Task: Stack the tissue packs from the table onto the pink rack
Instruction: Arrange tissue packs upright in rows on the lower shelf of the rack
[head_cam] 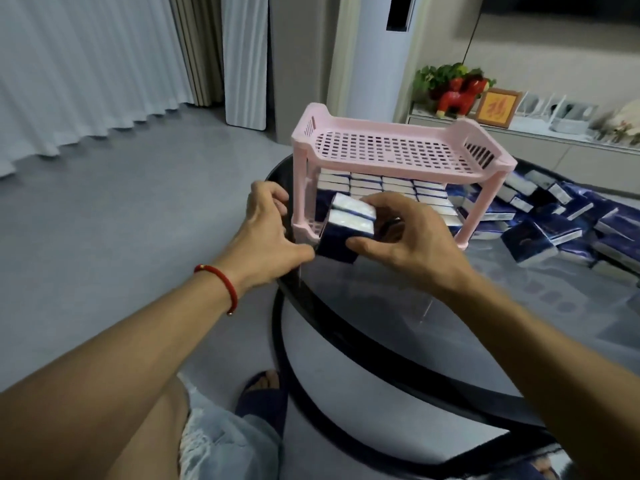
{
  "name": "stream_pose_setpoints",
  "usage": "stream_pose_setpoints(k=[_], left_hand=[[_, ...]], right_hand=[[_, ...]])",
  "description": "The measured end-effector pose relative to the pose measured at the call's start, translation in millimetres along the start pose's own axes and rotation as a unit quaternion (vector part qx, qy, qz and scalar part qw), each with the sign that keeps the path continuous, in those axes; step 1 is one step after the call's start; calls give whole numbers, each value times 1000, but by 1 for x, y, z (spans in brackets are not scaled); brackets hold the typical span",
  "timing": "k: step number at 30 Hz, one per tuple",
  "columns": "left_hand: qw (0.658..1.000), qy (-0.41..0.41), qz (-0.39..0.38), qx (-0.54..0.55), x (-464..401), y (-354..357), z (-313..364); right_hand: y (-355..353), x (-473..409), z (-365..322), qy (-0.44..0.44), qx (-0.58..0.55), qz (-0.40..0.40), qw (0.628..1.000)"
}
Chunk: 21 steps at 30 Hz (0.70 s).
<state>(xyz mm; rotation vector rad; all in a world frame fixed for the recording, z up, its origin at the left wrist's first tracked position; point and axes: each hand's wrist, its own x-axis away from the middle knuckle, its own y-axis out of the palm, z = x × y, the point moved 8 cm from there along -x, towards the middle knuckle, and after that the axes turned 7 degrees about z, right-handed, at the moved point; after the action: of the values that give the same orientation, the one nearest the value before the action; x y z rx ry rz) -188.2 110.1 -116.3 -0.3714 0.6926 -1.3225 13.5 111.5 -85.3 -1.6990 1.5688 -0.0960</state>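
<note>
Grey flooring surrounds our round glass bench [450,306], where the pink rack [391,147] stands with tissue packs filling its lower shelf [398,192]. Our right hand [415,237] grips two stacked packs [346,226] at its near-left corner (top tier bare); our left hand [266,230] steadies them, fingers relaxed. Loose packs [561,223] lie far right.

Grey floor [114,202] spreads wide on the left, running up to pale pleated curtains [79,64] that hang down to it. Beside them stands a tall white panel [246,60], then a white column unit [377,46] with a dark slot near its top. On the right, a low white cabinet [540,147] carries a green plant [446,76], a red horse figure [460,97] and a framed picture [497,107]. The light is dim and even.
</note>
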Motion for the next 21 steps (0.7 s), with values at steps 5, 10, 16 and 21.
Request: stream_pose_setpoints(k=[5,10,16,21], left_hand=[[997,-36,-40,47,-16,14,-14],[999,-18,-28,26,-22,29,-9],[997,-34,66,35,-38,25,-11],[990,-52,122,47,-45,29,-18]], right_hand=[[17,-25,-10,-58,90,59,993],[34,-41,-2,-51,148,63,986],[34,-58,11,-29,206,27,978],[48,-60,19,-12,316,22,949]])
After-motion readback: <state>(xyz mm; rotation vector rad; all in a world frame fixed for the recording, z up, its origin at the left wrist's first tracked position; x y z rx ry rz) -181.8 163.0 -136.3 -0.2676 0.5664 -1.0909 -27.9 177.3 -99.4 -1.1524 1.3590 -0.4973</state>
